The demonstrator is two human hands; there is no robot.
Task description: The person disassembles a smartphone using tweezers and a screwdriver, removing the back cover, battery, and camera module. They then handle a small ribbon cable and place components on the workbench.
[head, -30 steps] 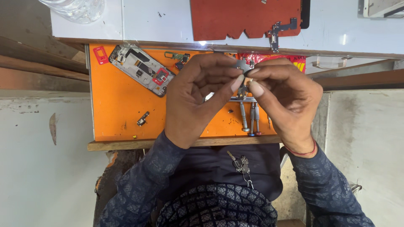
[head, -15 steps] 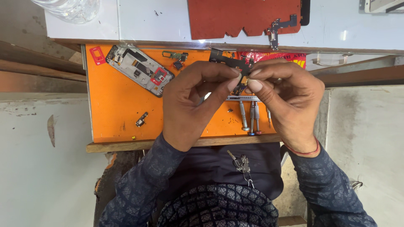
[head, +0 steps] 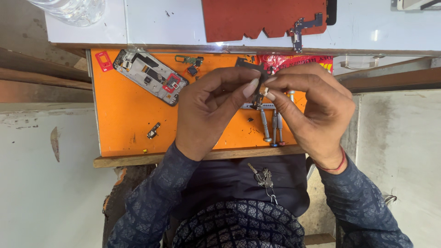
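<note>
Over the orange work mat we raise both hands so that their fingertips meet. Our left hand arches up from the wrist, its thumb and forefinger pinched on a small dark metal phone part. Our right hand mirrors it, its thumb and forefinger closed on the same part from the other side, and a red thread bracelet circles that wrist. The part sits between the two sets of fingertips, just above the mat and clear of it.

Most of the part is hidden behind our fingers, so we cannot make out its full shape, only a flat, notched upper edge. Below our right hand, three small screwdrivers lie on the mat, their tops covered by the fingers. Beyond our left hand, well apart from it, lies an opened phone frame with a loose flex component nearer the wrist. Past both hands a red cut mat rests on the white bench, cut off by the top edge. A key bunch hangs beneath our wrists.
</note>
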